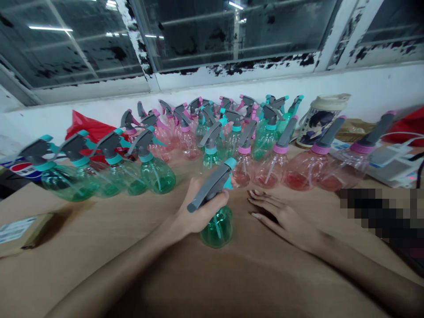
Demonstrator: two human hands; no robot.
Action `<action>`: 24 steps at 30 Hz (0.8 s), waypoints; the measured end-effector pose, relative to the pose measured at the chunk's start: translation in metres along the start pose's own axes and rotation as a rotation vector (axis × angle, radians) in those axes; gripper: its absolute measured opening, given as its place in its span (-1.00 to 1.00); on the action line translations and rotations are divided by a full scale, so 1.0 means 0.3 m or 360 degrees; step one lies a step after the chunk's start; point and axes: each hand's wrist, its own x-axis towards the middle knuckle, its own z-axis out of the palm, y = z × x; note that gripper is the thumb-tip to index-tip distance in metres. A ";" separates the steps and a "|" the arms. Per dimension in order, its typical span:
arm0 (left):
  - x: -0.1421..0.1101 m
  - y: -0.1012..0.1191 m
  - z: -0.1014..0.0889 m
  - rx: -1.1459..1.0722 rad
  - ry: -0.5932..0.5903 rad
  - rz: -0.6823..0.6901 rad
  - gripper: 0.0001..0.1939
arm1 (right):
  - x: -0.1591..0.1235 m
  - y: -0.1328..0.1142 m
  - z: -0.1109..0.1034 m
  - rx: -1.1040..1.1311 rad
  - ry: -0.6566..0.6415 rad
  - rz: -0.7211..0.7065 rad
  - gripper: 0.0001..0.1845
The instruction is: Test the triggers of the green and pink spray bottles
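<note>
My left hand [202, 207] is wrapped round the neck of a green spray bottle [217, 229], just under its grey and teal trigger head. The bottle stands upright on the table. To its right, my right hand [281, 216] rests palm down with the fingers stretched out, holding nothing. Beyond it stand pink spray bottles [300, 172] with grey heads and pink collars. A row of green spray bottles [157, 174] with teal collars stands to the left of my left hand.
Several more pink and green bottles crowd the back near the wall. A printed cup [319, 121] and a white device [387, 165] stand at the right. A red bag [88, 128] lies behind the left row; a cardboard package [24, 232] is at the table's left.
</note>
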 end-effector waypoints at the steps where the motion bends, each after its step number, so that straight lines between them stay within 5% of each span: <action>1: 0.002 -0.001 0.003 -0.0012 0.0018 -0.0002 -0.92 | 0.000 0.001 0.000 -0.0003 -0.0004 0.0000 -0.56; 24: -0.012 0.017 0.030 0.0148 0.0128 -0.0152 -0.74 | 0.001 0.002 0.003 -0.0003 -0.0009 0.0008 -0.55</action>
